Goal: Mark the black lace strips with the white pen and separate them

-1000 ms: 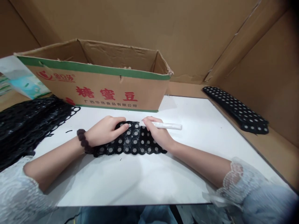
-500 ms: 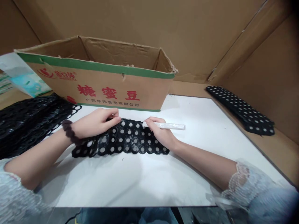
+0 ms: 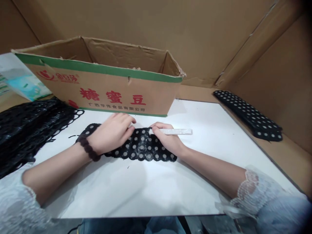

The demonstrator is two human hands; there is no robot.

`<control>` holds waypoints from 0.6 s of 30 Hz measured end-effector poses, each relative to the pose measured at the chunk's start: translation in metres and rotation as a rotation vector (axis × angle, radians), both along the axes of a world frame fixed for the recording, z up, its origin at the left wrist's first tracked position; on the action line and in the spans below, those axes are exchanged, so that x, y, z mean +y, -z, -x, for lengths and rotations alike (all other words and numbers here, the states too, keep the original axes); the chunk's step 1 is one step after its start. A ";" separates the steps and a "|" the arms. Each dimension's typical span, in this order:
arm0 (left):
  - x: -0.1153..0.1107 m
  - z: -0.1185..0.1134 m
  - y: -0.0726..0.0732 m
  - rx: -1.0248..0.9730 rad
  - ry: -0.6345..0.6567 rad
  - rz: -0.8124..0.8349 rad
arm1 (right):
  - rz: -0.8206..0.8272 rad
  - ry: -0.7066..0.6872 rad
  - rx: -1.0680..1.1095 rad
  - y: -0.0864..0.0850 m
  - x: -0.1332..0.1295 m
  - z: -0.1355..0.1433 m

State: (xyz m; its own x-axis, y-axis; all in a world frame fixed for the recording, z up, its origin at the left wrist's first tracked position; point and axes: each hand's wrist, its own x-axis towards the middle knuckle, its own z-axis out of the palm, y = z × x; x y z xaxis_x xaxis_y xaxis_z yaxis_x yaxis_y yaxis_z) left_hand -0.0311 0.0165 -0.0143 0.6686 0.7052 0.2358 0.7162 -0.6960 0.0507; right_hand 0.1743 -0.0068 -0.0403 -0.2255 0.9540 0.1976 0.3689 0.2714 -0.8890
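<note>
A black sheet [image 3: 133,147] of joined round pieces with pale dots lies on the white board in front of me. Over its middle part is my left hand [image 3: 118,131], with fingers curled and thumb and forefinger tips close together; whatever is between them is too small to make out. At the sheet's right end my right hand [image 3: 168,136] rests on it. It grips a thin white stick-like tool [image 3: 179,131], whose tip is at the sheet's upper edge and whose other end points right.
Behind the sheet stands an open cardboard box [image 3: 109,89] with a green rim. Black ring-shaped netting [image 3: 31,130] is heaped at the left, near a plastic packet [image 3: 26,83]. A folded black dotted stack [image 3: 248,115] lies at the right, beyond the white board [image 3: 151,191].
My left hand has moved right along the sheet, uncovering its left end. Small black scraps now show on the board at left. My right hand and the white tool are almost unmoved.
</note>
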 end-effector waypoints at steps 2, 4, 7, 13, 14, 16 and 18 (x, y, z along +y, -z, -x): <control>-0.004 -0.010 0.006 -0.102 0.061 0.146 | -0.013 -0.017 -0.002 -0.001 -0.001 0.001; -0.006 -0.017 0.011 -0.152 0.091 0.231 | -0.024 -0.038 -0.007 -0.002 -0.002 0.002; -0.005 -0.023 0.014 -0.134 0.066 0.231 | -0.062 -0.049 -0.061 -0.003 -0.002 0.006; -0.019 -0.033 0.009 0.057 0.053 -0.048 | -0.242 -0.201 -0.347 -0.001 0.001 0.012; -0.021 -0.035 0.008 0.068 0.059 -0.084 | -0.270 -0.215 -0.370 -0.001 0.001 0.012; -0.024 -0.035 0.007 0.068 0.060 -0.099 | -0.287 -0.217 -0.380 -0.001 0.001 0.011; -0.022 -0.032 0.007 0.050 0.042 -0.036 | -0.242 -0.202 -0.324 -0.001 0.001 0.009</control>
